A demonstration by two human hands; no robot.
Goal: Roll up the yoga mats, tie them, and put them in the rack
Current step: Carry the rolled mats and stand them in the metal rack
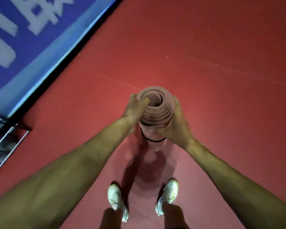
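Above the red floor [205, 47], your left hand [134, 109] and right hand [175, 123] both grip the upright rolled pink mat [157, 111], its black tie [153, 140] looped around it.

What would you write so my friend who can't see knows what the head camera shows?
Two bare hands grip a rolled pink yoga mat, held upright so its spiral end faces the camera: the left hand at the rim, the right hand round the side. A black band circles the roll lower down. Below are a red floor and white shoes.
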